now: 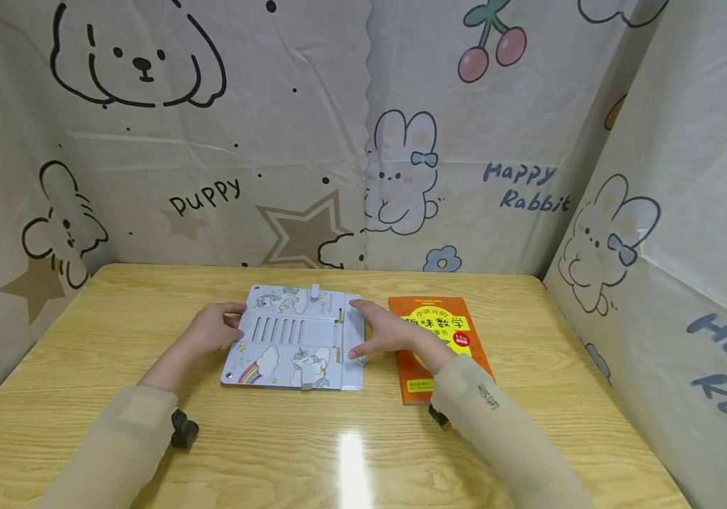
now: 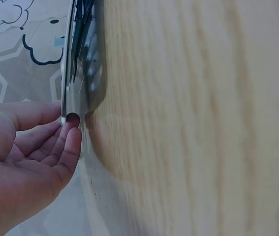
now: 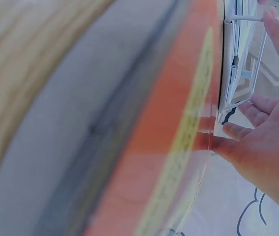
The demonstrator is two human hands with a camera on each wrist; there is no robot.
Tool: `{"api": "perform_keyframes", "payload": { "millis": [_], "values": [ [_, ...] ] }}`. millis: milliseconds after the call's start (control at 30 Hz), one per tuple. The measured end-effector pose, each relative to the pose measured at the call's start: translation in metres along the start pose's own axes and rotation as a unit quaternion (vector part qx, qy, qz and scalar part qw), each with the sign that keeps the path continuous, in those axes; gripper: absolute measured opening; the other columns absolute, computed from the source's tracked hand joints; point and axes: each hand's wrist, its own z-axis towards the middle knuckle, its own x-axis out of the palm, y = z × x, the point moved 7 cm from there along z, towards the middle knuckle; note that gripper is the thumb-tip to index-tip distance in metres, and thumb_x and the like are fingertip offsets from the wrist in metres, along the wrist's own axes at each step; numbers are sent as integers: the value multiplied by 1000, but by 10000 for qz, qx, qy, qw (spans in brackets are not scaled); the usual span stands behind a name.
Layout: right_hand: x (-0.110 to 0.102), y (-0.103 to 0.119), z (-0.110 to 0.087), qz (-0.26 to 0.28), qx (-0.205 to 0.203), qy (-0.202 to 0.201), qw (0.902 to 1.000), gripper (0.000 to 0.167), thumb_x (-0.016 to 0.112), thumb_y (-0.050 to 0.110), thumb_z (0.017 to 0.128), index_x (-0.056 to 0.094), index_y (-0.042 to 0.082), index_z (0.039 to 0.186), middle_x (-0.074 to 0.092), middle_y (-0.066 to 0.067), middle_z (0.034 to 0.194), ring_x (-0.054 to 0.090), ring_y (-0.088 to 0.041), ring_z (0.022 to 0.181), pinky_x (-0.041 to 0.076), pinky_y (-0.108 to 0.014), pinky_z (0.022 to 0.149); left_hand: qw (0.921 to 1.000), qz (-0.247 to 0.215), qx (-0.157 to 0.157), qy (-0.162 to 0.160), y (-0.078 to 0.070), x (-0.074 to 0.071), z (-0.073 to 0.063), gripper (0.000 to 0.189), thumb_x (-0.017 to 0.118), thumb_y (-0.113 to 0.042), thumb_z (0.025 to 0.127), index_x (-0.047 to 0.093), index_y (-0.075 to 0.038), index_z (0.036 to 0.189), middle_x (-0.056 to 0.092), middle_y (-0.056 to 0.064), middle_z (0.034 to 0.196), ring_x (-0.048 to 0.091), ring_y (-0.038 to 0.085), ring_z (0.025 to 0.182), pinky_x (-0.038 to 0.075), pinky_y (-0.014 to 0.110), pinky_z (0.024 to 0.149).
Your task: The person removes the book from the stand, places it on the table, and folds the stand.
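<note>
A pale folding book stand (image 1: 290,332) with unicorn and rainbow prints lies on the table, its slotted middle facing up. My left hand (image 1: 213,326) pinches the stand's left edge, with the thumb on one side and fingers on the other in the left wrist view (image 2: 36,147). On the right, my right hand (image 1: 391,329) spans the ledge (image 1: 353,375) of the stand, thumb and fingers apart at its two ends. In the right wrist view, the right hand (image 3: 272,132) has its fingertips against a thin white frame (image 3: 258,64) on the stand.
An orange and yellow book (image 1: 417,367) lies flat right of the stand, partly under my right forearm. The wooden table (image 1: 261,452) ends at a printed cloth backdrop (image 1: 312,141) behind and at the sides.
</note>
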Motion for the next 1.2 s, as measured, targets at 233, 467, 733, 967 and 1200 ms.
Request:
{"api": "perform_keyframes", "payload": {
  "millis": [233, 467, 733, 967, 1200],
  "values": [
    [0, 2, 1, -130, 11, 34, 9999, 105, 79, 48, 71, 22, 10, 150, 19, -7, 157, 18, -23, 144, 19, -39, 117, 10000, -26, -51, 9, 1, 0, 0, 53, 64, 0, 84, 46, 9, 133, 58, 24, 113, 55, 28, 95, 46, 26, 68],
    [1, 7, 3, -403, 56, 46, 9992, 106, 79, 50, 70, 23, 10, 150, 21, -6, 156, 19, -24, 143, 20, -39, 117, 10000, -11, -58, -15, 2, 0, 0, 53, 64, 0, 84, 46, 9, 133, 58, 23, 112, 55, 27, 95, 46, 26, 67],
    [6, 8, 8, -820, 203, 137, 9963, 107, 77, 54, 70, 22, 10, 151, 20, -5, 156, 18, -23, 144, 20, -37, 117, 9998, -18, -190, 37, 4, 1, -1, 53, 63, -2, 86, 45, 6, 135, 57, 22, 113, 53, 28, 95, 46, 26, 66],
    [8, 9, 9, -868, 263, 192, 9957, 106, 77, 55, 69, 24, 11, 150, 21, -5, 156, 19, -23, 143, 20, -37, 117, 9997, -39, -228, 32, 5, 1, -1, 53, 63, -1, 86, 45, 7, 135, 57, 22, 112, 53, 28, 96, 46, 26, 66],
    [9, 11, 9, -946, 235, 200, 9950, 105, 77, 54, 70, 25, 9, 150, 22, -7, 156, 21, -25, 143, 21, -38, 116, 9997, -72, -248, 14, 5, 2, 0, 53, 63, -1, 86, 45, 6, 135, 58, 22, 111, 54, 28, 97, 46, 26, 68]
  ]
}}
